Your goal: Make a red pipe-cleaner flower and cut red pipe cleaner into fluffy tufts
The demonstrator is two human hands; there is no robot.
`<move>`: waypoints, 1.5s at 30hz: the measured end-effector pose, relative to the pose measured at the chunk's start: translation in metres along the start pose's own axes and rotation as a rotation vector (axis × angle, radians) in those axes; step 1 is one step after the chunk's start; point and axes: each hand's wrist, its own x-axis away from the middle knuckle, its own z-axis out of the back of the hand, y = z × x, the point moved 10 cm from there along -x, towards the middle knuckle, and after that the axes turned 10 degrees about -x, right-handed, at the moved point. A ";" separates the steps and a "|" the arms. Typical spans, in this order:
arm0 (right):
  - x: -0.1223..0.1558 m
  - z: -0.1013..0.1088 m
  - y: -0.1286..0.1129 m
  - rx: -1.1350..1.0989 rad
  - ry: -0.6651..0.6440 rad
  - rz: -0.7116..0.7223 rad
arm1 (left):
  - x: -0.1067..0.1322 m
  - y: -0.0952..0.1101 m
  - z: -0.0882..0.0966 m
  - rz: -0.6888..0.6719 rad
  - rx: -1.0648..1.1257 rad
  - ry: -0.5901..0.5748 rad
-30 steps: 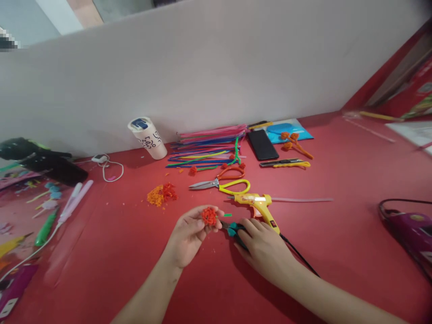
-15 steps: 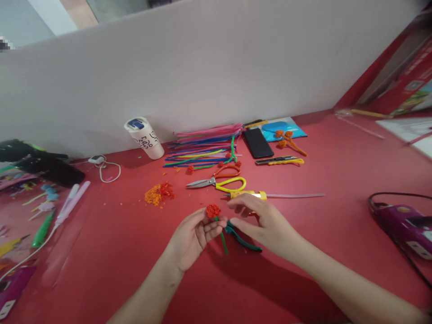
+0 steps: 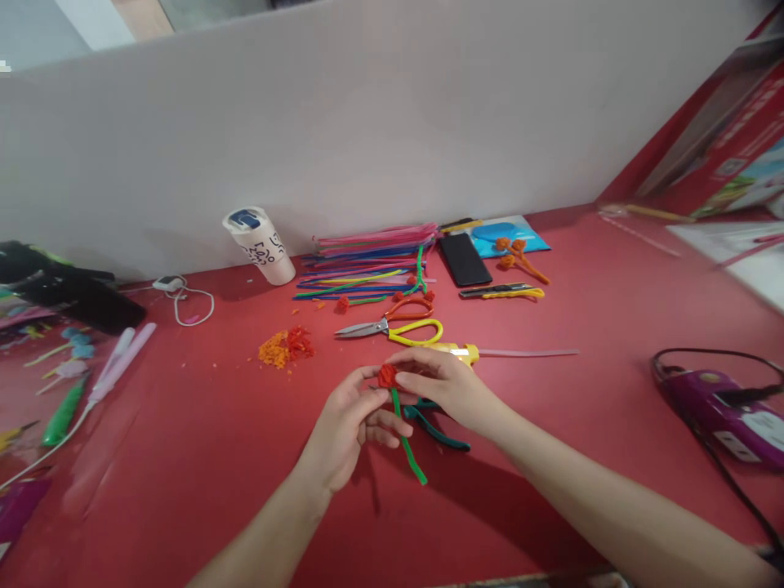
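Note:
A red pipe-cleaner flower (image 3: 387,376) with a green stem is held up over the table between both hands. My left hand (image 3: 352,416) is closed on it from the left, thumb and fingers just under the red head. From the right, my right hand (image 3: 441,384) pinches the side of the head. The green stem slants down toward me, its end free. Beneath and beside my right hand lie dark green-handled pliers (image 3: 441,433) and a yellow glue gun (image 3: 465,354), both partly covered. Scissors (image 3: 392,327) with red and yellow handles rest just beyond.
Orange and red clippings (image 3: 285,347) lie left of the scissors. Behind are pipe cleaners (image 3: 361,261), a white tumbler (image 3: 260,245), a black phone (image 3: 465,260), a utility knife (image 3: 499,291) and orange flowers (image 3: 511,253). A purple power strip (image 3: 716,412) sits at right, a hair straightener (image 3: 122,359) at left.
My right hand has moved left onto the red flower head and closed on it. The flower's stem has swung out toward me and shows more of its length.

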 end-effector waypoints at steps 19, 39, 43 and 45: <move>0.015 -0.023 -0.038 0.595 0.061 0.376 | 0.001 0.007 0.024 -0.195 -0.207 0.188; 0.008 -0.039 -0.005 0.321 -0.126 0.199 | 0.029 0.024 0.034 -0.395 -0.283 0.332; 0.009 -0.037 -0.016 0.474 -0.103 0.264 | 0.027 0.028 0.032 -0.373 -0.292 0.350; 0.007 -0.030 -0.021 0.543 -0.060 0.275 | 0.022 0.027 0.035 -0.345 -0.320 0.366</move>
